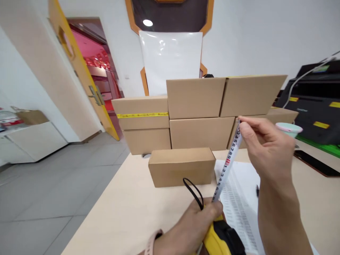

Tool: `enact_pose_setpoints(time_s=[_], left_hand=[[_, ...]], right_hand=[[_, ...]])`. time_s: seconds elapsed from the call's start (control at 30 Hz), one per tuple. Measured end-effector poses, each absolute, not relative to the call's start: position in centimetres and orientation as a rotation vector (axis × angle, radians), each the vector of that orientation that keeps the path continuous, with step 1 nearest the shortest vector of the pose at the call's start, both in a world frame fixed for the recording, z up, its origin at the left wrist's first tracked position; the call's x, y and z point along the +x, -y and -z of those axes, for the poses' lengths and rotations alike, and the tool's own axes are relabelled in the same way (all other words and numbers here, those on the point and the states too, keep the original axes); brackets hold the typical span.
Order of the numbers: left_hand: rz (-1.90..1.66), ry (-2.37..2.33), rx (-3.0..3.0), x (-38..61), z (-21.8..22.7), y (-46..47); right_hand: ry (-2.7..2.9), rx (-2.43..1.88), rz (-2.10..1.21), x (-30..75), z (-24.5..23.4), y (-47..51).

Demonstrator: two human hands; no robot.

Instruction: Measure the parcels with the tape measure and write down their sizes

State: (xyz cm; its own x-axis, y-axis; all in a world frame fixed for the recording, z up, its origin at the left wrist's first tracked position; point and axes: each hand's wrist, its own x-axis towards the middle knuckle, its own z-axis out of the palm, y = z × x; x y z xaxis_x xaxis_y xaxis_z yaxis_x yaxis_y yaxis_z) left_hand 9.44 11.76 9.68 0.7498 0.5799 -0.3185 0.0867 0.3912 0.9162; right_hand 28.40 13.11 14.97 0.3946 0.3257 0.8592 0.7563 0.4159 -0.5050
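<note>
My left hand (193,225) is closed round a yellow and black tape measure case (221,241) near the table's front edge, a black wrist loop (193,191) curling up from it. My right hand (265,143) pinches the end of the white tape blade (228,163), drawn up and to the right from the case. Just beyond the hands lies a small closed cardboard box (182,166) on the pale table (127,209).
A stack of larger cardboard boxes (199,113) stands behind it, one with yellow tape. A printed sheet (239,198) lies under my right forearm. A black printer (316,102), a phone (316,163) and a pale round lid (288,128) are at right. An open yellow door (79,71) is at left.
</note>
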Motion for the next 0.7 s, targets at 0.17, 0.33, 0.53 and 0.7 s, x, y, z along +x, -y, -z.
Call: enact_pose_setpoints(time_s=[0.17, 0.33, 0.53, 0.7], left_hand=[[-0.277, -0.707, 1.399, 8.6, -10.5, -11.7], [-0.256, -0.855, 1.559, 6.6, -9.4, -12.5], [-0.153, -1.115, 2.109, 3.8, -6.0, -14.2], [0.041, -1.237, 2.322, 3.0, -4.6, -15.0]], right_hand=[[1.332, -1.181, 0.361, 26.5, -15.4, -8.7], [1.854, -1.354, -0.155, 27.5, -12.6, -6.1], [1.568, -2.38, -0.086, 35.3, -4.4, -5.4], [1.607, -2.312, -0.296, 37.3, 0.1, -5.4]])
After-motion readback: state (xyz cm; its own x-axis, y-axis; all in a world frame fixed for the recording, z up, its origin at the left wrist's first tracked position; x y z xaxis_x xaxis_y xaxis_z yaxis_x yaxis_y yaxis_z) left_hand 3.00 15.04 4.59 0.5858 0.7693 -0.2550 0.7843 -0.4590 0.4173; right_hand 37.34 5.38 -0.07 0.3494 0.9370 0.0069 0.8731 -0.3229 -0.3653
